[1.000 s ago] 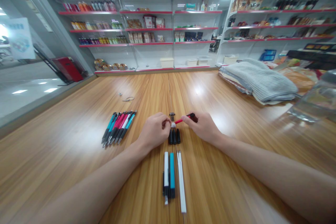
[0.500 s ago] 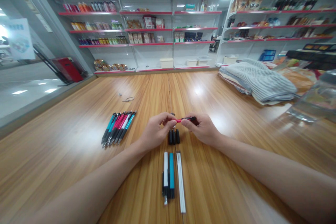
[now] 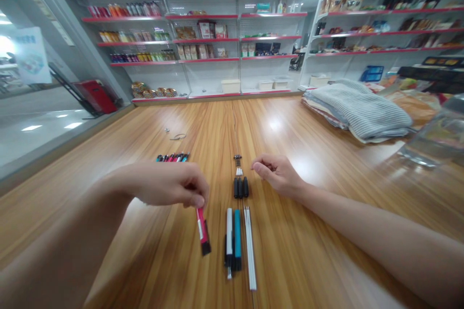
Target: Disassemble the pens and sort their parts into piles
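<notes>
My left hand (image 3: 174, 188) pinches a pink pen barrel (image 3: 200, 224) between thumb and fingertips; its black clip end hangs down over the table. To its right lie a white pen barrel (image 3: 229, 231), a blue pen barrel (image 3: 237, 239) and thin white refills (image 3: 250, 251). My right hand (image 3: 277, 171) rests on the table with curled fingers, and nothing shows in them. Beside it are three black pen grips (image 3: 240, 188), small white pieces (image 3: 239, 172) and small springs (image 3: 237, 160). Assembled pens (image 3: 174, 157) lie beyond my left hand, mostly covered by it.
A ring-like strip (image 3: 178, 136) and a small shiny bit (image 3: 167, 130) lie at the table's far left. Folded striped cloth (image 3: 362, 108) and a clear container (image 3: 431, 135) stand at the right. Stocked shelves (image 3: 203, 60) line the back.
My left hand has moved left and toward me, carrying the pink barrel away from my right hand. The right hand has let go of it and stays almost where it was.
</notes>
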Available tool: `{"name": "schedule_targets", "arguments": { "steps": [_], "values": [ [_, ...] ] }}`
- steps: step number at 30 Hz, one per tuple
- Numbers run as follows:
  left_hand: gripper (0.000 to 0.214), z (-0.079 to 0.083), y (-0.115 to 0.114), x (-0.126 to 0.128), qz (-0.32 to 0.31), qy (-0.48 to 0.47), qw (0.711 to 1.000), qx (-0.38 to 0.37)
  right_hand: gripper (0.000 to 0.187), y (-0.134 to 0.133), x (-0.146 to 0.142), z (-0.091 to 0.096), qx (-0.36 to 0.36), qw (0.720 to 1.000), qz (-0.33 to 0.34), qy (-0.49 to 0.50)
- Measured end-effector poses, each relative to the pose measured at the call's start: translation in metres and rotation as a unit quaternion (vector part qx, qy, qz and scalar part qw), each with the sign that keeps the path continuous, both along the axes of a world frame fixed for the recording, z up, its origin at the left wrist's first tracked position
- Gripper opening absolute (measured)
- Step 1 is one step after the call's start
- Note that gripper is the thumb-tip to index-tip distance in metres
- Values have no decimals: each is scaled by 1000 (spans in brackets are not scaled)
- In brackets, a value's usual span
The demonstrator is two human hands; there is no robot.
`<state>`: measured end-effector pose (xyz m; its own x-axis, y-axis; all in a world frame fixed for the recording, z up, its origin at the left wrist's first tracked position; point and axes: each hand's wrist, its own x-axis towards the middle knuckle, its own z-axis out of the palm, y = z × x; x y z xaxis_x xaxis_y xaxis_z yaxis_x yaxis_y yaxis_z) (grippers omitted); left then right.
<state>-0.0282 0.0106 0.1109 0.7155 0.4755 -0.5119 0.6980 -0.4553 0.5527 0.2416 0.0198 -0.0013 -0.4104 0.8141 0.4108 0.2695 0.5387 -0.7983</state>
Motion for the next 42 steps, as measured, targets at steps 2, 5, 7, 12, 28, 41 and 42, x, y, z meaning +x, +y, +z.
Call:
{"name": "schedule_targets", "arguments": {
  "steps": [2,5,7,12,28,41,42],
  "values": [
    [18,-7,-3,3,-20,37,999,-11,34,1,1,-1,0,1000,1,-6],
    [14,-19,-5,9,-16,74,997,8,34,2,2,-2,2,1000,-2,-17],
    [11,-24,-5,14,0,81,996,23,35,2,2,-2,3,1000,-6,-24],
    [8,-25,-6,16,22,29,999,13,36,1,1,-1,9,999,-14,-40],
    [35,-27,-19,10,71,12,991,113,31,-2,-1,2,48,997,-18,-63],
    [92,-62,-90,0,86,-98,973,189,19,-8,-4,3,122,988,5,-90],
    [88,-62,-89,3,89,-108,972,188,19,-8,-4,3,118,989,6,-90]
  ]
}}
